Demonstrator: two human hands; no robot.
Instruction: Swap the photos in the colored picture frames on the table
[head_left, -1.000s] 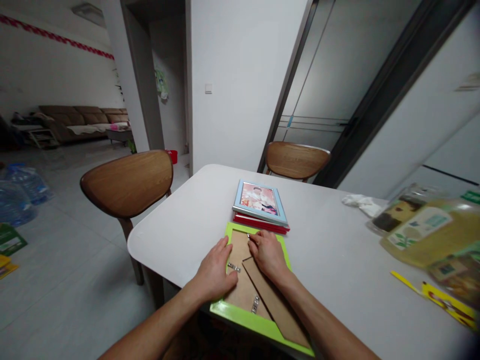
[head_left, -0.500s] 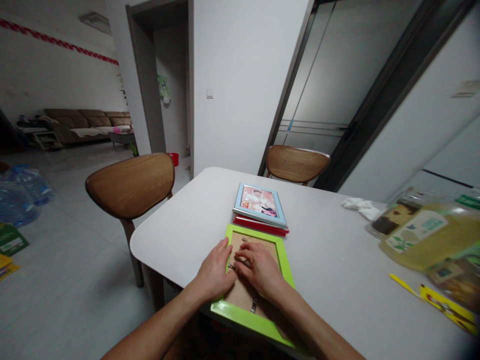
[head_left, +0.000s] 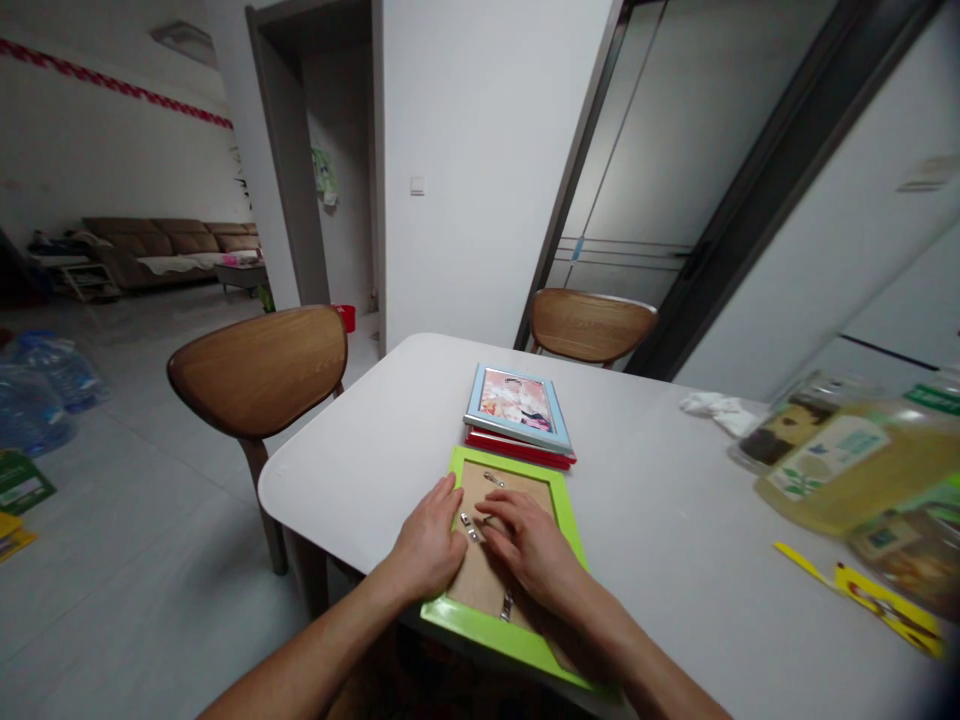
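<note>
A lime-green picture frame [head_left: 480,625] lies face down, its brown backing board [head_left: 474,590] turned up. My left hand [head_left: 429,538] grips the frame's left side, fingers along the edge and thumb over the inner rim. Beside that thumb, a small metal clip [head_left: 469,527] sits slanted on the board. My right hand [head_left: 531,545] is over the board's middle with bent fingers apart; a small dark part shows under its fingertips, and I cannot tell whether they touch it. Other metal clips are near the far end [head_left: 493,479] and the near end [head_left: 507,605].
Just beyond the frame is a stack with a light-blue picture frame [head_left: 517,408] over red ones [head_left: 517,449]. On the right stand a bottle of yellow liquid [head_left: 832,465] and clear containers, with a yellow tool [head_left: 885,608] in front. Wooden chairs [head_left: 259,370] flank the white table [head_left: 360,450].
My right hand's fingers have moved slightly right, off the clip by my left thumb, which now shows fully and at a steeper slant. My left hand stays on the frame.
</note>
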